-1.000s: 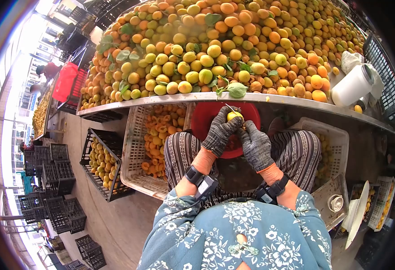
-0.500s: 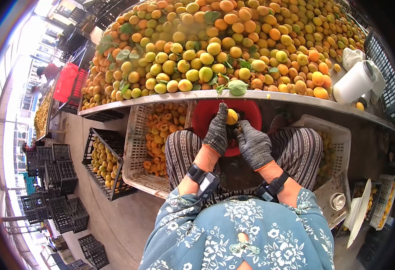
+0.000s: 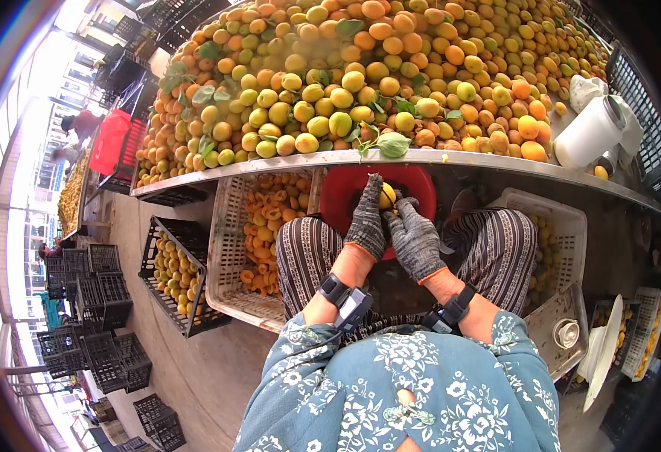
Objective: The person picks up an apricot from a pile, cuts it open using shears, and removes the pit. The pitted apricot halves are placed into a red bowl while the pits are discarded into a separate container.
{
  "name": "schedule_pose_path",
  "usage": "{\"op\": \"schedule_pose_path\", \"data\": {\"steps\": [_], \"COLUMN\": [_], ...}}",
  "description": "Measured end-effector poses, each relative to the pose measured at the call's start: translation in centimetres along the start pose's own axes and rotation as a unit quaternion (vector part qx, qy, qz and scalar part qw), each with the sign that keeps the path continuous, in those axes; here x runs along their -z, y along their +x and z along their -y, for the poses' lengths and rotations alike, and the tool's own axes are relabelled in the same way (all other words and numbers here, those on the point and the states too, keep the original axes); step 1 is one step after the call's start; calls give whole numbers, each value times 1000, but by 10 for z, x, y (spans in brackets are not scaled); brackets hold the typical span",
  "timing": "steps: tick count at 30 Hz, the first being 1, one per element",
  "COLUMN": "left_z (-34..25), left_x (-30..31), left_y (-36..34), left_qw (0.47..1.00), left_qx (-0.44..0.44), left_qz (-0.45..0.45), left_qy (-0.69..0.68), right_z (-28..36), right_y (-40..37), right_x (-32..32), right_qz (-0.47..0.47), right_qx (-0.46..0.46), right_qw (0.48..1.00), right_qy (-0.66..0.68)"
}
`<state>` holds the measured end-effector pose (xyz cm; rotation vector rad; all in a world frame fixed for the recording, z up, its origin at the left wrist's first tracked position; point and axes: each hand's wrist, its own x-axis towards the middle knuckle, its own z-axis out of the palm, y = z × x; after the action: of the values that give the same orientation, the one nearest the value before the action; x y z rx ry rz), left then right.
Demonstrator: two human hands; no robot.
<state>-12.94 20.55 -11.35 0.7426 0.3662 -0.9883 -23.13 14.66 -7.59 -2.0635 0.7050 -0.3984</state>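
Note:
My left hand (image 3: 367,218), in a grey knit glove, grips a yellow apricot (image 3: 386,197) over the red basin (image 3: 336,190). Close against it is my right hand (image 3: 416,239), gloved alike, with its fingers curled at the fruit's right side. What the right fingers hold is hidden; a small greyish edge shows by that hand's outer side. Left of my knee, a white crate (image 3: 221,248) contains split orange apricots (image 3: 264,218). A large heap of whole apricots (image 3: 360,83) covers the metal-edged table (image 3: 270,164) in front of me.
A black crate of apricots (image 3: 166,264) stands on the floor at left. Another white crate (image 3: 571,226) is by my right knee. On the table's right end lies a white jug (image 3: 590,135). Stacked black crates (image 3: 105,301) and a person (image 3: 82,122) are farther left.
My right hand has shifted slightly left and closer to my left hand, its fingers now up beside the apricot. The left hand keeps its hold. The view has moved slightly.

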Motion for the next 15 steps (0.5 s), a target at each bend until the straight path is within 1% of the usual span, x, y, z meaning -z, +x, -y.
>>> {"op": "schedule_pose_path", "data": {"steps": [1, 2, 4, 5, 7, 8, 9, 10, 11, 12, 14, 15], "left_z": [-2, -4, -12, -16, -21, -17, -18, -20, -21, -20, -14, -13], "left_x": [-4, -8, -15, -16, -17, -16, -18, -20, -22, -16, -2, -3], "left_y": [-3, -6, -15, -19, -25, -21, -22, -23, -24, -17, 2, 3], "left_qw": [1000, 999, 994, 995, 984, 978, 978, 973, 967, 967, 912, 912], "left_qx": [0, -3, -15, -14, -21, -79, -78, -98, -118, -118, -216, -216], "left_qz": [0, 27, 72, 72, 110, 100, 100, 92, 84, 83, 78, 77], "left_qy": [1, 25, 75, 74, 140, 164, 165, 187, 209, 209, 341, 341], "right_z": [-1, -3, -8, -8, -6, -7, -8, -9, -9, -8, -7, -7], "right_y": [1, 5, 11, 11, 10, 9, 9, 9, 10, 11, 12, 12], "right_x": [1, 4, 11, 14, 17, 16, 15, 14, 14, 15, 16, 16], "right_qz": [-11, -13, 6, 6, -2, -3, -10, -17, -16, -8, 0, -3], "right_qx": [3, 4, -10, -10, 9, 7, 14, 22, 22, 8, -6, -11], "right_qw": [1000, 1000, 1000, 1000, 999, 999, 999, 999, 999, 999, 999, 999], "right_qy": [-9, -8, -15, -16, -42, -41, -41, -42, -42, -41, -40, -33]}}
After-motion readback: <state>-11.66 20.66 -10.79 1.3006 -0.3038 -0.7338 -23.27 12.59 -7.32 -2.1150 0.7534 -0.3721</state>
